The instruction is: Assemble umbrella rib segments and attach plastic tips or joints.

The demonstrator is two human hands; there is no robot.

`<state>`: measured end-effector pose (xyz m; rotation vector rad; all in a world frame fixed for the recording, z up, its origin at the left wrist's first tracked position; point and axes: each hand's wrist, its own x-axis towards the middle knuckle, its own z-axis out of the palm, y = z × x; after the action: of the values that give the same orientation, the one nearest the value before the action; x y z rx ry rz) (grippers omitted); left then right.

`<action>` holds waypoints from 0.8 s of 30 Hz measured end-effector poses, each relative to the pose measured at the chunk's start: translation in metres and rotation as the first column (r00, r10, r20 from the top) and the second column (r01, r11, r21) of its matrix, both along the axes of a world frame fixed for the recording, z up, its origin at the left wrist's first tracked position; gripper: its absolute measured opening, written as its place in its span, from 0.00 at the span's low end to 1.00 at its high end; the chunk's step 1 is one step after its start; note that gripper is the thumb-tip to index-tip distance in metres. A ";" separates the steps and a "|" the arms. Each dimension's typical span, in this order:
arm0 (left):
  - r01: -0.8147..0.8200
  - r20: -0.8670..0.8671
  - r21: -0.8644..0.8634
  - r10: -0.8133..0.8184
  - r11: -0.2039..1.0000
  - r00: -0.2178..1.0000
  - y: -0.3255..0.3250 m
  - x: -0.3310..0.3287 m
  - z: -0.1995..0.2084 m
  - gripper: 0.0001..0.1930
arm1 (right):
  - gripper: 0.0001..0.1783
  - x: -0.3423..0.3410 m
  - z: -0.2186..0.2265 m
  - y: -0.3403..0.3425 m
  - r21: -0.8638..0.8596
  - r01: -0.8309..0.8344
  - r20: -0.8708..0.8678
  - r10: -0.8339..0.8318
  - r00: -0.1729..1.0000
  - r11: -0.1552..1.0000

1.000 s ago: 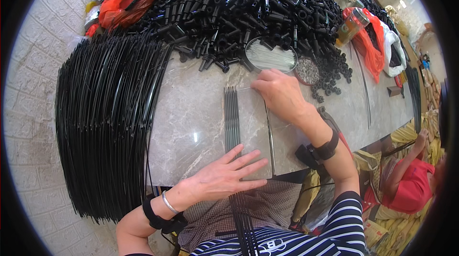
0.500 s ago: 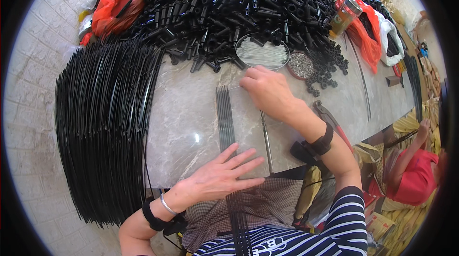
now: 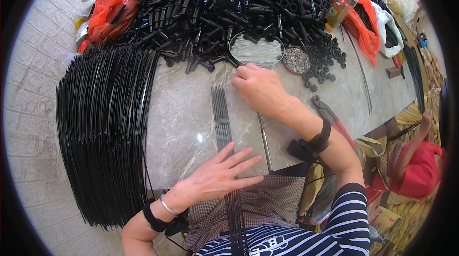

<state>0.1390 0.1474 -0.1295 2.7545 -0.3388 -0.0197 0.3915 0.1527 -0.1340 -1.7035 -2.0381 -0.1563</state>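
Note:
My left hand (image 3: 224, 170) lies flat with its fingers spread over a narrow row of thin black rods (image 3: 221, 117). These rods run side by side from the grey tabletop down over my lap. Beyond their far ends, to the right, my right hand (image 3: 260, 89) is closed in a pinch. A thin wire (image 3: 231, 87) shows faintly between its fingertips and the rod ends. Just past that hand stands a round dish (image 3: 283, 51) of thin pale wires. Beside it sits a small red bowl (image 3: 306, 71) of tiny silvery pieces.
Black tubular parts (image 3: 215, 12) are heaped across the back. A thick stack of black rods (image 3: 103, 132) fills the left side. Red-handled cutters (image 3: 330, 112), small black caps (image 3: 325, 62), a jar (image 3: 342, 10) and red bags (image 3: 112, 10) surround the workspace. Another person (image 3: 418, 167) sits at right.
The view has shifted slightly. My right hand is a little closer to the rod ends, still pinching. My left hand stays spread on the rods.

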 end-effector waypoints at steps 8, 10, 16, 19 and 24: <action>-0.001 -0.001 -0.009 0.001 1.000 1.000 0.000 0.000 0.001 0.39 | 0.03 0.006 0.000 0.006 -0.121 -0.008 -0.049 0.002 0.999 0.993; -0.006 0.002 -0.016 0.006 1.000 1.000 0.000 0.000 0.000 0.39 | 0.03 0.001 0.004 0.009 -0.167 0.005 0.063 0.005 0.998 0.986; -0.006 -0.009 -0.021 0.005 1.000 1.000 0.000 0.000 0.001 0.38 | 0.03 -0.008 0.003 0.011 -0.120 0.019 0.123 -0.005 0.992 0.993; -0.005 -0.003 -0.032 0.004 0.999 1.000 0.000 0.000 0.001 0.38 | 0.03 -0.011 0.003 0.010 -0.118 0.049 0.103 -0.037 0.994 0.992; -0.006 -0.006 -0.013 0.006 1.000 1.000 0.000 -0.001 0.001 0.38 | 0.05 -0.007 0.001 0.012 -0.190 0.071 -0.015 -0.075 0.997 0.979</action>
<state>0.1380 0.1476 -0.1288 2.7424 -0.3277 -0.0240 0.3849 0.1646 -0.1330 -1.8865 -2.0301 0.0339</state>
